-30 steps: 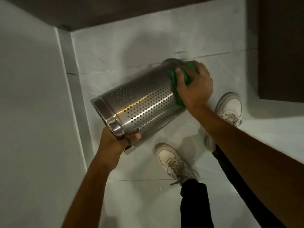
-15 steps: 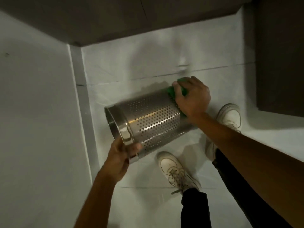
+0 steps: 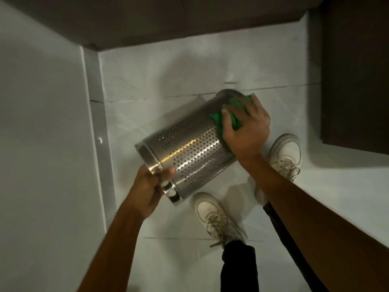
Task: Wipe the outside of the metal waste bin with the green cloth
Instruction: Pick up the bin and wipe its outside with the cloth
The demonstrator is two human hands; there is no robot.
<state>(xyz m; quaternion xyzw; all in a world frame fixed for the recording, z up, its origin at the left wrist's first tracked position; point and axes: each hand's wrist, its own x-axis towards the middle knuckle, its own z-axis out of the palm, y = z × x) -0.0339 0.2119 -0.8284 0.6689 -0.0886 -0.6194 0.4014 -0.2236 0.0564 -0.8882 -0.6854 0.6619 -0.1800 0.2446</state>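
A perforated metal waste bin is held tilted on its side above the white floor, its open rim toward me at lower left and its base pointing up and right. My left hand grips the rim, thumb on the outside wall. My right hand presses a green cloth flat against the bin's wall near the base. Most of the cloth is hidden under my fingers and palm.
A white wall with a skirting strip runs down the left. A dark cabinet stands at the right and a dark unit crosses the top. My two white shoes stand on the tiled floor below the bin.
The bin has swung so that its base points further up and right. My right hand has slid the cloth along the wall near the base. My left hand keeps its hold on the rim.
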